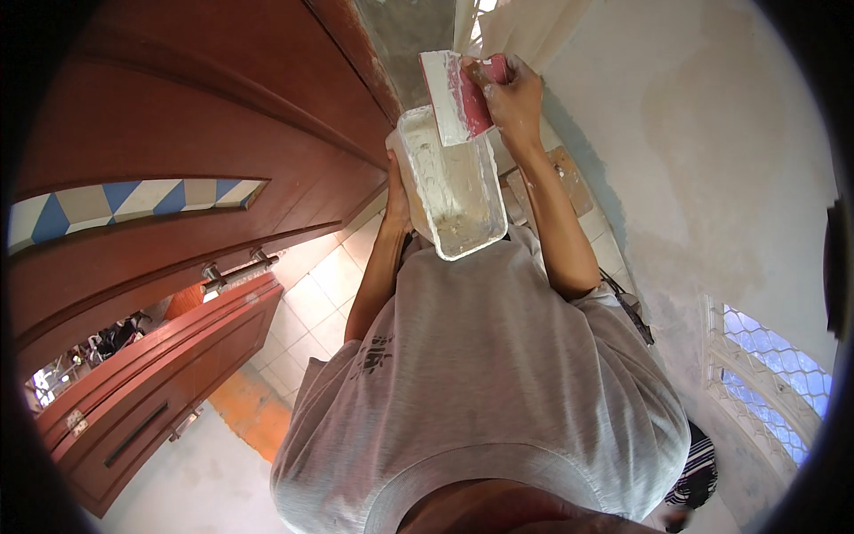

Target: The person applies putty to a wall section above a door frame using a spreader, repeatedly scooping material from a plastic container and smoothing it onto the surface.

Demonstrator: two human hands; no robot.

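Observation:
My right hand [511, 102] grips a wide red putty spreader [471, 100], its front edge coated in white paste, held at the top end of a plastic tub. The rectangular tub [463, 200], translucent and smeared inside with off-white paste, sits in front of my chest. My left hand [397, 191] holds it by its left side, with the fingers partly hidden behind it.
Reddish-brown wooden doors [160, 98] stand at the left, with a metal handle [240, 271]. A pale plastered wall [676, 133] and grilled windows [769, 365] are at the right. Cream floor tiles [316, 303] and a brown board [569, 182] lie below.

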